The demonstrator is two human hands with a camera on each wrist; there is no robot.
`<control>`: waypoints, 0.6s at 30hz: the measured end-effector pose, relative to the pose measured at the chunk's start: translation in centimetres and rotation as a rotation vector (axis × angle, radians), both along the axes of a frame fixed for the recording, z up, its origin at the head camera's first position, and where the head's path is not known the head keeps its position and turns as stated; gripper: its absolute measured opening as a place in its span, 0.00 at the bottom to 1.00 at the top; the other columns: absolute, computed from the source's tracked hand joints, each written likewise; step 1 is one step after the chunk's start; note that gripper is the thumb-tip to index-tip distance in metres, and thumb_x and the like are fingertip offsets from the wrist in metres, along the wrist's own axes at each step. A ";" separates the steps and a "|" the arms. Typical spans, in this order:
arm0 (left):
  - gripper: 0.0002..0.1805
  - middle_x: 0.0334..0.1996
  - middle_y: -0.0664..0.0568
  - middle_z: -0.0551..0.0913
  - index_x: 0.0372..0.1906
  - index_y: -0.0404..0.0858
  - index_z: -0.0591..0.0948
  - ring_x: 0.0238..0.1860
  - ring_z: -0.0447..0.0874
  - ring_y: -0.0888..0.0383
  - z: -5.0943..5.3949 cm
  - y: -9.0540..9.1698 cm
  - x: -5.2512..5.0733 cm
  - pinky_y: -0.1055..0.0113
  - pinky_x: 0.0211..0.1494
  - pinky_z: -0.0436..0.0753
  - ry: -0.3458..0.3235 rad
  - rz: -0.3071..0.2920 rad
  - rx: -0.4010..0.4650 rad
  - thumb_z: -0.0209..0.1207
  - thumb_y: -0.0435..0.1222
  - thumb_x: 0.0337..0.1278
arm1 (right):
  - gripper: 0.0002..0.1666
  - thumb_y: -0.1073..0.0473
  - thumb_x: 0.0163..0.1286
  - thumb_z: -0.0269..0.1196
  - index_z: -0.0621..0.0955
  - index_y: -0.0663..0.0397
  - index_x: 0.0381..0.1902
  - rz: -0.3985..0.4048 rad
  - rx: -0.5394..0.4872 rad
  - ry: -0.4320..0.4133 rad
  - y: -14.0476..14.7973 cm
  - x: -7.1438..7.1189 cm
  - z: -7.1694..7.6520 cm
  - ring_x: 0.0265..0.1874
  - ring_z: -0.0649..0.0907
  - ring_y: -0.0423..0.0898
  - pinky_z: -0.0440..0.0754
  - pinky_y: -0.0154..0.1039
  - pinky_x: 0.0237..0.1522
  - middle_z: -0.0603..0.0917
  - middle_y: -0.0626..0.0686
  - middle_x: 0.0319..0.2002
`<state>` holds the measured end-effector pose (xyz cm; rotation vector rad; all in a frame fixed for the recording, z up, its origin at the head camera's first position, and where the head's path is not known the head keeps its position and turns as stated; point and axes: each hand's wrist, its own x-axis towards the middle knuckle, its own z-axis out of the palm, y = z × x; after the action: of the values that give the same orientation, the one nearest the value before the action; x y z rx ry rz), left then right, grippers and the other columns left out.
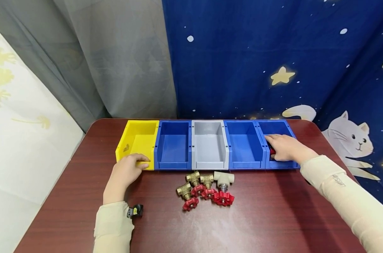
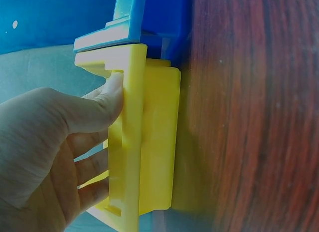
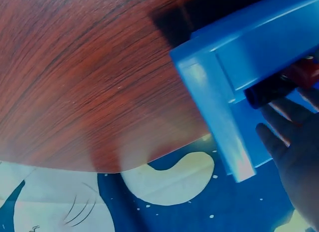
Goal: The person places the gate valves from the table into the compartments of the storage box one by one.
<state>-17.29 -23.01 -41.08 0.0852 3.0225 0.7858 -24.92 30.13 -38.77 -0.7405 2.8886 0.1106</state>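
Observation:
My left hand (image 1: 127,174) grips the front rim of the yellow bin (image 2: 160,142), thumb on the rim and fingers inside. At the row's right end, my right hand (image 1: 283,147) reaches into a blue bin (image 3: 214,87). Its fingers are fairly straight and spread beside a dark cylindrical piece with a red part (image 3: 303,72), lying low in that bin; the fingertips seem to touch it, and the thumb is hidden in the right wrist view. On the table, several brass valves (image 1: 184,190) with red handwheels lie beside a white tee-shaped valve (image 1: 224,177) with a larger red handwheel.
Between the two hands stand a blue bin (image 1: 173,144), a grey bin (image 1: 209,147) and another blue bin (image 1: 244,144), joined in one row. The reddish-brown table (image 1: 254,225) extends in front. Grey and blue curtains (image 1: 229,63) hang behind it.

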 end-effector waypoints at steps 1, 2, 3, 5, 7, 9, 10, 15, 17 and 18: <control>0.11 0.47 0.44 0.85 0.48 0.40 0.86 0.48 0.79 0.44 0.0 0.0 0.0 0.42 0.58 0.75 0.000 0.000 0.001 0.63 0.40 0.65 | 0.43 0.58 0.58 0.69 0.67 0.75 0.67 0.000 -0.005 0.005 0.0 0.2 0.1 0.63 0.70 0.71 0.65 0.66 0.64 0.71 0.73 0.63; 0.11 0.47 0.44 0.85 0.48 0.40 0.86 0.47 0.79 0.44 0.0 0.1 0.0 0.42 0.58 0.75 0.000 0.000 0.000 0.63 0.40 0.65 | 0.44 0.58 0.58 0.70 0.67 0.75 0.67 -0.002 -0.011 0.010 0.0 0.4 0.2 0.63 0.70 0.70 0.65 0.66 0.64 0.71 0.73 0.63; 0.11 0.47 0.44 0.85 0.48 0.40 0.86 0.47 0.79 0.44 0.1 0.1 -0.1 0.42 0.58 0.75 0.000 -0.001 0.000 0.63 0.40 0.65 | 0.44 0.58 0.58 0.71 0.67 0.75 0.67 0.000 -0.018 0.017 0.0 0.6 0.4 0.63 0.70 0.70 0.65 0.66 0.64 0.72 0.73 0.63; 0.11 0.47 0.44 0.85 0.48 0.40 0.86 0.47 0.79 0.44 0.2 0.1 -0.1 0.42 0.58 0.75 0.001 -0.004 0.000 0.63 0.40 0.65 | 0.44 0.58 0.58 0.72 0.68 0.74 0.67 0.000 -0.032 0.028 0.0 1.0 0.6 0.63 0.70 0.70 0.66 0.67 0.63 0.72 0.72 0.63; 0.11 0.47 0.44 0.85 0.47 0.40 0.86 0.47 0.79 0.44 0.2 0.2 -0.1 0.42 0.57 0.75 0.001 -0.006 -0.001 0.63 0.40 0.65 | 0.44 0.58 0.58 0.73 0.68 0.73 0.67 0.000 -0.038 0.038 -0.1 1.5 0.9 0.63 0.71 0.70 0.66 0.67 0.63 0.72 0.72 0.63; 0.11 0.47 0.44 0.85 0.47 0.40 0.86 0.47 0.79 0.44 0.3 0.1 -0.1 0.41 0.57 0.75 0.006 -0.009 -0.005 0.63 0.40 0.65 | 0.45 0.57 0.58 0.74 0.68 0.72 0.67 -0.002 -0.037 0.055 -0.1 1.9 1.2 0.63 0.71 0.70 0.66 0.67 0.62 0.72 0.71 0.63; 0.11 0.47 0.44 0.85 0.47 0.40 0.86 0.47 0.79 0.43 0.3 0.1 -0.1 0.41 0.57 0.75 0.009 -0.011 -0.007 0.63 0.40 0.64 | 0.44 0.58 0.58 0.74 0.69 0.71 0.67 -0.004 -0.034 0.065 -0.1 2.1 1.3 0.62 0.71 0.69 0.67 0.67 0.62 0.73 0.71 0.63; 0.10 0.46 0.45 0.85 0.46 0.40 0.87 0.47 0.80 0.43 0.2 0.1 -0.1 0.41 0.55 0.75 0.020 -0.014 -0.016 0.63 0.39 0.64 | 0.36 0.60 0.58 0.74 0.75 0.68 0.61 0.000 -0.031 0.143 -0.1 3.1 2.0 0.56 0.77 0.66 0.73 0.65 0.57 0.79 0.69 0.56; 0.10 0.46 0.45 0.85 0.46 0.40 0.87 0.46 0.80 0.43 0.2 0.0 -0.1 0.41 0.55 0.75 0.019 -0.016 -0.016 0.63 0.39 0.64 | 0.31 0.60 0.59 0.73 0.78 0.68 0.58 0.004 -0.036 0.179 0.0 3.6 2.1 0.53 0.79 0.65 0.75 0.63 0.55 0.81 0.67 0.52; 0.10 0.46 0.45 0.86 0.46 0.40 0.87 0.46 0.80 0.44 0.1 0.0 -0.1 0.41 0.55 0.75 0.019 -0.018 -0.017 0.63 0.39 0.64 | 0.29 0.60 0.60 0.72 0.79 0.67 0.57 0.007 -0.041 0.196 0.0 3.8 2.2 0.52 0.80 0.64 0.76 0.62 0.54 0.81 0.66 0.51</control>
<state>-17.36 -22.98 -40.94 0.1203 3.0411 0.7621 -21.11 30.13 -36.60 -0.7878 3.0829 0.1318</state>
